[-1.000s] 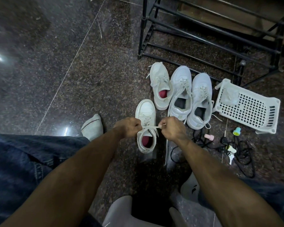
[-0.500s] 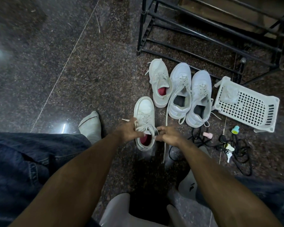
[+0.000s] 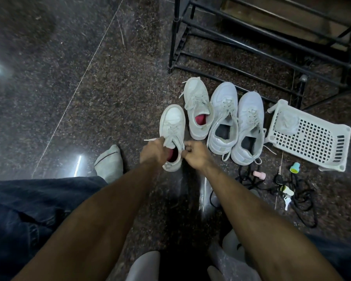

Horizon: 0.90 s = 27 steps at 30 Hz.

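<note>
Left hand (image 3: pixel 153 152) gripped the lace (image 3: pixel 149 140) of the white sneaker (image 3: pixel 172 122) before me; right hand (image 3: pixel 197 154) pinched that lace at the collar; any branding was too blurred to read.

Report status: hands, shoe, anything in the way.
Left hand grips lace of near shoe. Right hand pinches lace at the collar. Three other shoes alongside, not blocking.

Off-white sneaker (image 3: pixel 171 126) showing a red lining, pair of pale white sneakers (image 3: pixel 224 110) showing black insoles, white basket (image 3: pixel 312 138) showing a grid of holes, black rack (image 3: pixel 173 37) standing on dark speckled floor (image 3: pixel 89 98)
</note>
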Tool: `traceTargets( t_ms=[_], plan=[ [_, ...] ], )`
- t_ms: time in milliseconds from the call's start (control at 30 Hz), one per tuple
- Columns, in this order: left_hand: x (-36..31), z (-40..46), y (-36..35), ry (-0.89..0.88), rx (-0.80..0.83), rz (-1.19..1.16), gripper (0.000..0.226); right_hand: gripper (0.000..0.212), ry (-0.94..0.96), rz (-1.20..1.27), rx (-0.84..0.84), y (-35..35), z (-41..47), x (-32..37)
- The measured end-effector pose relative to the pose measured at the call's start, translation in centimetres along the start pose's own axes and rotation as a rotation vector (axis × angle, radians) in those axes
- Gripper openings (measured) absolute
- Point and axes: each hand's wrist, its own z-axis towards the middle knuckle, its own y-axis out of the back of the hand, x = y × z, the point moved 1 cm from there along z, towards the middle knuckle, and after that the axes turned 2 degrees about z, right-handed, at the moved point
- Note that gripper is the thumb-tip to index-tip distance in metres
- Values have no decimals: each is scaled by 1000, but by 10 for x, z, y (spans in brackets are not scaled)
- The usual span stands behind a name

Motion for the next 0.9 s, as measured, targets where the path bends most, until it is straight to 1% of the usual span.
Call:
traceTargets(
  t_ms=[67, 133, 167, 233, 300, 367, 433, 533, 667, 767, 800, 867, 900],
  plan=[
    [-2, 17, 16, 28, -54, 24, 33, 28, 31, -70, -146, 10, 10, 15],
    [-2, 36, 31, 24, -91, 44, 34, 29, 86, -189, -307, 24, 18, 26],
    [-3, 47, 37, 26, -105, 39, 35, 29, 113, -257, -351, 31, 22, 28],
    [-6, 67, 47, 41, -124, 25, 34, 29, 161, -418, -354, 41, 33, 26],
    [-10, 83, 54, 40, -138, 18, 30, 30, 165, -569, -274, 47, 41, 21],
    [-11, 96, 56, 35, -134, -14, 33, 33, 149, -642, -184, 47, 43, 16],
    [-10, 102, 54, 58, -126, -37, 35, 34, 158, -633, -174, 45, 43, 13],
    [-8, 97, 49, 144, -98, -86, 40, 34, 142, -566, -178, 41, 35, 12],
    [1, 69, 33, 204, -125, -234, 44, 33, 13, -400, -109, 27, 9, 12],
    [5, 40, 17, 252, -151, -375, 48, 23, -49, -359, -75, 3, -22, 2],
    [5, 31, 9, 268, -136, -416, 44, 21, -60, -338, -84, -6, -33, -2],
    [7, 8, -10, 273, -42, -498, 37, 23, -91, -312, -97, -23, -56, -9],
    [12, 0, -24, 267, 2, -535, 38, 23, -102, -321, -90, -30, -66, -12]
  ],
)
